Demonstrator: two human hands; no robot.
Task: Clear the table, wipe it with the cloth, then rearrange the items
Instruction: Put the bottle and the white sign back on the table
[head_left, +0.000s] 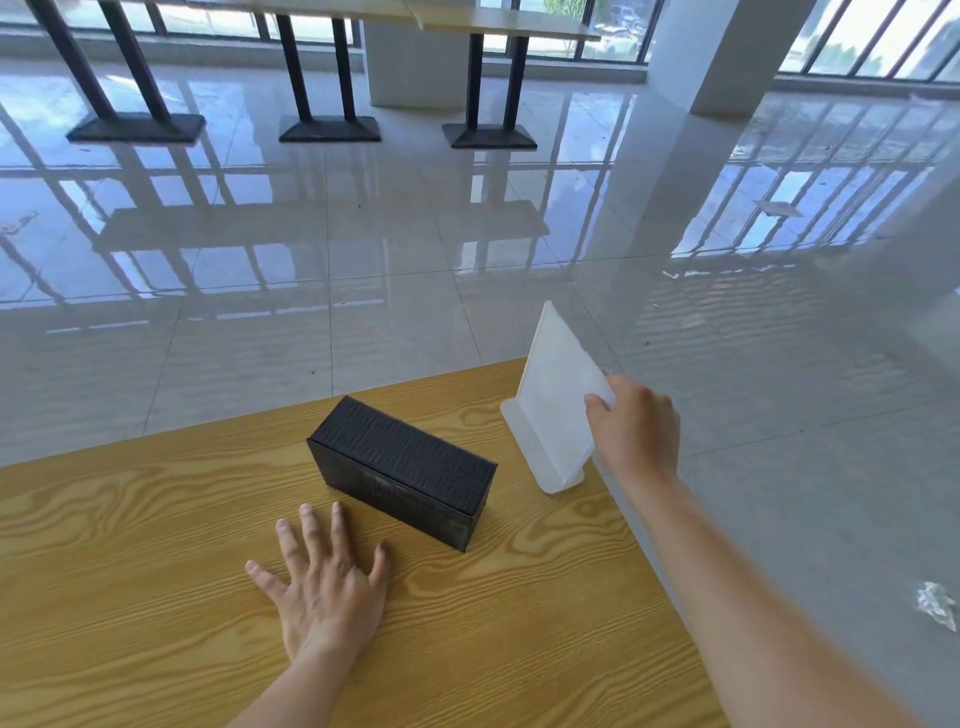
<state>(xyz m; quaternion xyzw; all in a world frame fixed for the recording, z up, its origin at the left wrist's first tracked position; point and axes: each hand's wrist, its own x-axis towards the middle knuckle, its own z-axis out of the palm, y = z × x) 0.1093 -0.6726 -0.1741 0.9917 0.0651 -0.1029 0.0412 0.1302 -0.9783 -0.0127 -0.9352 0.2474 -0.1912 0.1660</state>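
Item 1. Table (156, 519): yellow-brown wood-grain laminate top. The far right corner and right edge were in view.

Item 2. Black rectangular box with a textured, card-like surface (405, 467): it lay on its long side near the middle of the table, touched by neither hand.

Item 3. Translucent white plastic stand, an upright sheet on a flat foot (556, 405): it was tilted at the table's far right corner, just beside the box but apart from it. I could not tell whether its foot rested on the wood or hung just above it.

Item 4. My right hand (639, 426): the fingers were curled round the stand's right edge, holding it.

Item 5. My left hand (327, 587): it lay flat on the table with the fingers spread wide, holding nothing, the fingertips near the box.

Item 6. Crumpled white scrap (937, 605): on the glossy tiled floor (363, 260), well apart from the table.

Item 7. Cloth: none in view.

Progress, as I judged it: two items were on the table and one was in my grip. That fitted either the clearing step or the final rearranging, and the wood gave no sign of whether it had been wiped. If I was clearing, the box, the wipe and the rearranging were left.
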